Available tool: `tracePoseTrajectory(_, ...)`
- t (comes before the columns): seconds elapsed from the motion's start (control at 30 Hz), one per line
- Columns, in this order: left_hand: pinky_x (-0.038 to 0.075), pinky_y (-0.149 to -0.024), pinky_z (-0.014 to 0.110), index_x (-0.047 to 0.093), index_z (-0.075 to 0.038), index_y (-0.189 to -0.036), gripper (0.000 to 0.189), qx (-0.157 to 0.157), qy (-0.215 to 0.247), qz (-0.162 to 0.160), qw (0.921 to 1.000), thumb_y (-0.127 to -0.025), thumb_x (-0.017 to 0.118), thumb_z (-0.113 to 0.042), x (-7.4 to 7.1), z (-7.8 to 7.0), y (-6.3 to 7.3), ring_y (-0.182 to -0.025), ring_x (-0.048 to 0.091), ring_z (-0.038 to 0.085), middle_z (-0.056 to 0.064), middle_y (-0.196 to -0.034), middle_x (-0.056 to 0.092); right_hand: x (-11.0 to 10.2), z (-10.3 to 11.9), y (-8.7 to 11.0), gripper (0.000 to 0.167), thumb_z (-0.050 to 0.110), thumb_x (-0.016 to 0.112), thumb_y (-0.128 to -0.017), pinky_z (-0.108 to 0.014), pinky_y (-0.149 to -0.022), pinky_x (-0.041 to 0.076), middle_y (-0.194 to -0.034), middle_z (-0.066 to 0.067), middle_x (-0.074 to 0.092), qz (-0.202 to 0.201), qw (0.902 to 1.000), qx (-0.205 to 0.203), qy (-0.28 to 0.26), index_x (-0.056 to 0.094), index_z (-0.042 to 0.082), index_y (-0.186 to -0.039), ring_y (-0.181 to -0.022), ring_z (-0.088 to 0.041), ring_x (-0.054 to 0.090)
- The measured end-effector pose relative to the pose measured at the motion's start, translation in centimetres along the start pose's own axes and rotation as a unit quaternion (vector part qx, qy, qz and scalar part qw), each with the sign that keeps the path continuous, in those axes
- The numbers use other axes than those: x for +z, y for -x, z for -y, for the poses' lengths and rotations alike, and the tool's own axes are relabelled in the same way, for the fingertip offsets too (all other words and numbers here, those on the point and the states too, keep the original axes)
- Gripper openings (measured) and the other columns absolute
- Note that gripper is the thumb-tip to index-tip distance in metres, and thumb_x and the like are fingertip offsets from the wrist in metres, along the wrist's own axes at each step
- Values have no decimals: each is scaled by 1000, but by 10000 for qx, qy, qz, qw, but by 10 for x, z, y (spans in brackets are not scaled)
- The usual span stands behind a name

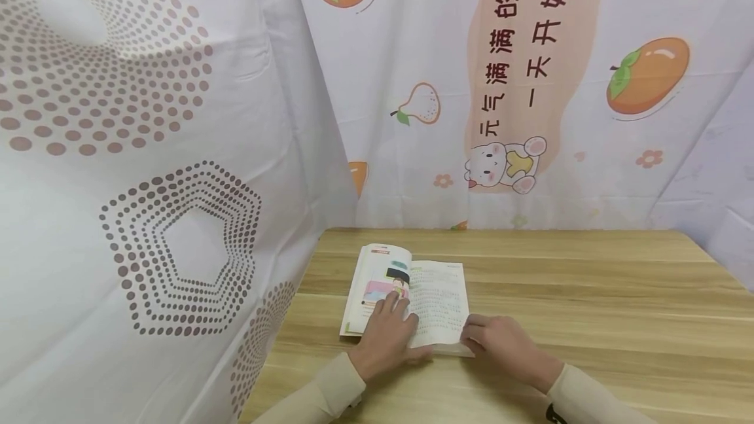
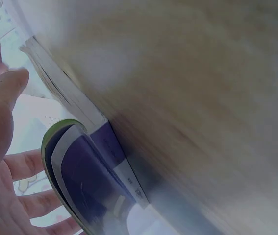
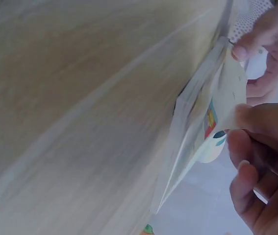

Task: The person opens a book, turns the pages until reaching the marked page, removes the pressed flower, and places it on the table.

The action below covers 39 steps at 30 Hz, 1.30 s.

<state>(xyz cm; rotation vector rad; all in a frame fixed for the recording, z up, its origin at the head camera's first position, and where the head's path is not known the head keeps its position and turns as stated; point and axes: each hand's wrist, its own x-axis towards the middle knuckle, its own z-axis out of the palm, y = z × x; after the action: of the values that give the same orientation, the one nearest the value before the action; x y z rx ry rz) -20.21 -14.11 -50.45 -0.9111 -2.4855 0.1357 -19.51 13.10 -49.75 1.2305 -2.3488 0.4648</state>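
1. My left hand [image 1: 385, 337] rests loosely on the book's [image 1: 410, 286] left page [image 1: 377, 280].
2. My right hand [image 1: 502, 347] pinches the right page [image 1: 437, 303] close to its near corner.
3. The book lies open, left on the table [image 1: 601, 300].
4. A fruity cloth [image 1: 412, 156] hangs far behind.

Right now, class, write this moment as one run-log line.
book: open on table | left hand: resting on book | right hand: pinching right page near corner

Wood-grain table [image 1: 589, 293] before white cloth hangings [image 1: 400, 38] with brown dots [image 1: 88, 149] and orange fruit [image 1: 648, 77].
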Motion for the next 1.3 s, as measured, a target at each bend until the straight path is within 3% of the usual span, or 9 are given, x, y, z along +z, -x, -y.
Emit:
tracePoseTrajectory(0.17, 50, -87, 43, 71, -18, -89, 46, -70, -75, -81, 9999, -87, 70, -64, 3, -1, 0, -114, 56, 31, 7, -109, 67, -1, 0, -4, 26, 1, 88, -72, -9, -55, 44, -93, 8, 69, -702, 9975, -38, -92, 74, 15, -89, -65, 10, 50)
tracePoseTrajectory(0.37, 49, -83, 40, 73, -16, -94, 19, -175, 37, -258, 9995, -92, 67, -34, 3, 0, 0, -110, 58, 28, 6, -111, 69, -3, 0, -6, 48, 9, 90, -75, -8, -51, 36, -112, 3, 68, -1047, 9928, 570, -116, 71, 11, -119, -58, 12, 38)
tracePoseTrajectory(0.47, 49, -78, 38, 69, -6, -111, 26, -366, 56, -527, 9979, -92, 59, -23, 2, 3, 0, -104, 60, 27, 9, -110, 68, -2, 0, -5, 53, 13, 91, -75, -11, -50, 36, -112, 3, 68, -881, 9933, 743, 15, 70, 11, -123, -57, 11, 37)
tracePoseTrajectory(0.57, 50, -74, 37, 56, 3, -133, 47, -554, 118, -946, 9939, -90, 47, -12, 2, 7, -1, -101, 61, 28, 14, -114, 66, -1, 0, -2, 48, 16, 91, -76, -15, -51, 39, -112, 0, 68, -413, 9956, 835, 83, 71, 11, -120, -58, 8, 39)
tracePoseTrajectory(0.7, 53, -80, 44, 44, 1, -149, 62, -589, 239, -1355, 9887, -87, 44, 0, 2, 13, -3, -110, 59, 37, 27, -133, 55, 2, 0, 2, 42, 25, 88, -80, -22, -54, 48, -113, -4, 68, 351, 9937, 1055, 140, 73, 11, -116, -64, 1, 54)
tracePoseTrajectory(0.83, 47, -101, 55, 49, -10, -149, 74, -645, 115, -1057, 9922, -79, 70, 1, -2, 15, -3, -131, 45, 45, 32, -151, 38, 4, 1, 6, 39, 30, 88, -78, -27, -58, 53, -110, -3, 68, 729, 9909, 1124, 131, 75, 12, -110, -72, -9, 65)
tracePoseTrajectory(0.93, 40, -107, 57, 59, -17, -139, 75, -728, -91, -639, 9953, -70, 82, -2, -5, 13, -1, -140, 37, 44, 28, -154, 38, 4, 2, 8, 32, 30, 88, -79, -27, -58, 53, -107, -1, 68, 872, 9899, 1116, -5, 76, 13, -103, -71, -7, 63)
tracePoseTrajectory(1.17, 49, -97, 51, 69, -15, -116, 47, -372, -174, -585, 9974, -73, 77, 3, -1, 15, 5, -129, 51, 42, 17, -131, 60, 5, -1, 8, 11, 20, 84, -84, -26, -61, 54, -101, 0, 71, 882, 9920, 885, -177, 79, 13, -91, -73, -5, 64)
tracePoseTrajectory(1.3, 53, -93, 46, 73, -14, -108, 39, -267, -92, -468, 9985, -73, 78, 3, 2, 15, 7, -124, 56, 39, 11, -115, 66, 5, -2, 6, 4, 16, 82, -84, -24, -59, 53, -95, 1, 71, 820, 9957, 438, 21, 78, 15, -87, -72, -5, 65)
